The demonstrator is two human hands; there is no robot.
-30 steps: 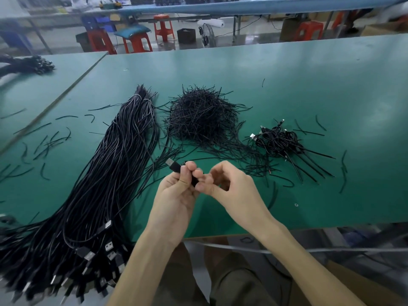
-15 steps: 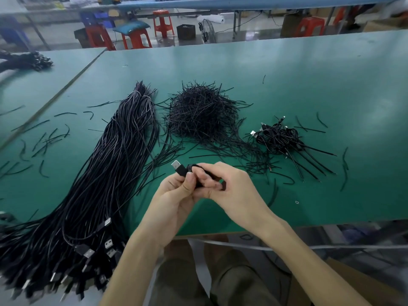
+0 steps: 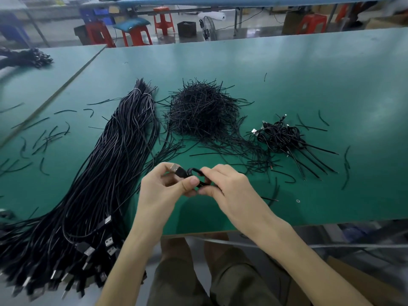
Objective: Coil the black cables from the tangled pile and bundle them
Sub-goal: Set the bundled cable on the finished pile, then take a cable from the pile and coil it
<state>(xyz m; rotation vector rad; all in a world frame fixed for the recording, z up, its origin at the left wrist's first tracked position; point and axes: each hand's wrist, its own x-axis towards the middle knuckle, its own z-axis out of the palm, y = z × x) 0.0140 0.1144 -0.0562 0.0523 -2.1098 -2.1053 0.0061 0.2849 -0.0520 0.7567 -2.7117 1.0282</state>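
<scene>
The long bundle of cables (image 3: 114, 173) walls off my left, running from far up the table (image 3: 331, 85) to the near edge, with its plugs hanging over. Dead ahead, the heap of short ties (image 3: 203, 111) spills strands towards me. To the right, the pile of coiled cables (image 3: 280, 138) fans its tails out. My left hand (image 3: 163, 191) and right hand (image 3: 231, 191) pinch one cable (image 3: 194, 173) over a bare patch. There's open green far right and beyond the piles, bar stray ties (image 3: 345, 171).
</scene>
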